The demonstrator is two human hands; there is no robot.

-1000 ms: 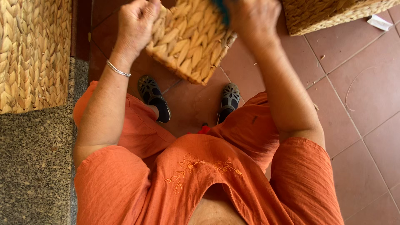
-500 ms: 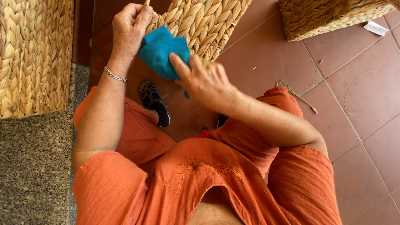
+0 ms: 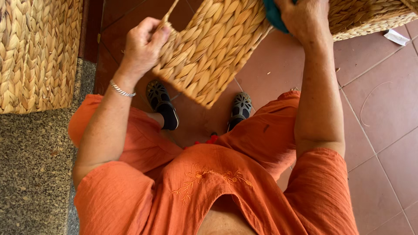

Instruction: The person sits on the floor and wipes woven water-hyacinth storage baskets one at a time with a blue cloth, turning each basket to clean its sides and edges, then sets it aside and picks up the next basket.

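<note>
A woven straw basket (image 3: 215,48) is held tilted in the air above my knees. My left hand (image 3: 143,45) grips its left rim, with a silver bracelet on the wrist. At the top edge of the view, my right hand (image 3: 302,17) presses a teal cloth (image 3: 273,15) against the basket's upper right side. Only a corner of the cloth shows under the fingers.
A large woven basket (image 3: 39,52) stands at the left on a speckled stone ledge (image 3: 30,174). Another woven basket (image 3: 370,17) sits at the top right on the red floor tiles (image 3: 383,113). My dark shoes (image 3: 163,104) rest below. A scrap of white paper (image 3: 396,37) lies at the right.
My right hand has lifted with the teal cloth from the middle of the view to the basket's upper right side. The basket has turned slightly in my left hand.
</note>
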